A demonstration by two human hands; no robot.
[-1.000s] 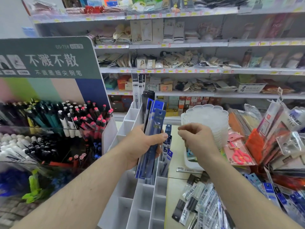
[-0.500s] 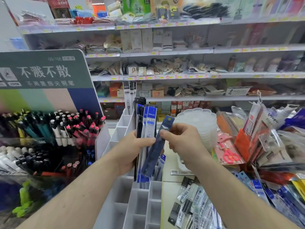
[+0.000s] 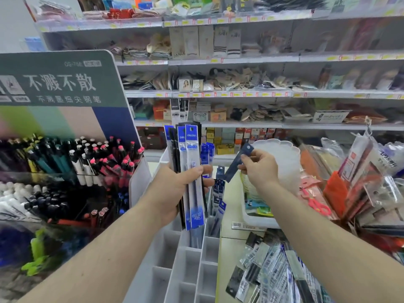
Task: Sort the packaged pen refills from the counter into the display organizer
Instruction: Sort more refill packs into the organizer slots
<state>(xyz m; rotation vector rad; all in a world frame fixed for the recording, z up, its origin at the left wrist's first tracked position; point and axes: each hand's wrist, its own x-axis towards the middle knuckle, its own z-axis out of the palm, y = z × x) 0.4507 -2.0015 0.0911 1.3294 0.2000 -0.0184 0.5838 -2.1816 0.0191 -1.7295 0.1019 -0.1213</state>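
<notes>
Head view: left hand (image 3: 175, 189) is gripping an upright refill bundle (image 3: 192, 176).
Right hand (image 3: 259, 169): pinching a dark refill pack (image 3: 237, 164), tilting lower-left.
Organizer (image 3: 190, 270): lying below-left, nearer the left hand.

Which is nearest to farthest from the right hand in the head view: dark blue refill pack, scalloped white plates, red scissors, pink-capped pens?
1. dark blue refill pack, pinched in the right hand
2. scalloped white plates, just behind it
3. red scissors, lower right
4. pink-capped pens, far left display

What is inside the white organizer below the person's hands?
The nearer compartments of the white organizer look empty. Farther ones hold blue refill packets. The left hand and its bundle of refills hide others.
</notes>
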